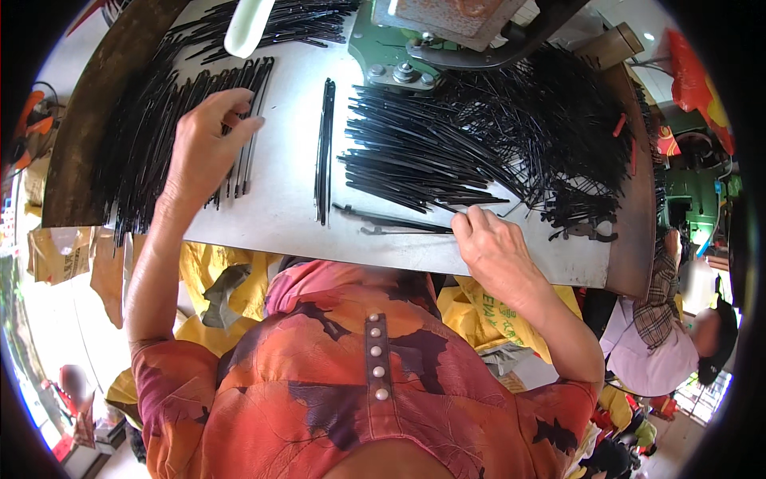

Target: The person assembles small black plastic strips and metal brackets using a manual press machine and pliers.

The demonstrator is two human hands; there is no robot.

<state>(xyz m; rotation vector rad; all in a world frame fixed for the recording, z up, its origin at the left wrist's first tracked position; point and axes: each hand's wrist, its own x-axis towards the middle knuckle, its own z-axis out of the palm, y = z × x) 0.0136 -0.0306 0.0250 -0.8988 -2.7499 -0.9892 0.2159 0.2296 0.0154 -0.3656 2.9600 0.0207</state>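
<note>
Black strips lay side by side at left of table, perhaps to keep ends even. Left hand curled above, grip unclear. Narrow bundle lay apart, seemingly for separation. Right hand pinched loose strips by ends before central pile, likely for control.

Right hand holds slender black strips over metal tabletop; left hand, fingers apart, at strip row

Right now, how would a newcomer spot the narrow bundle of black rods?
On the pale grey metal tabletop, look right of the bare left hand. The narrow bundle of black rods lies there, clear gaps separating it from the broader black piles.
</note>
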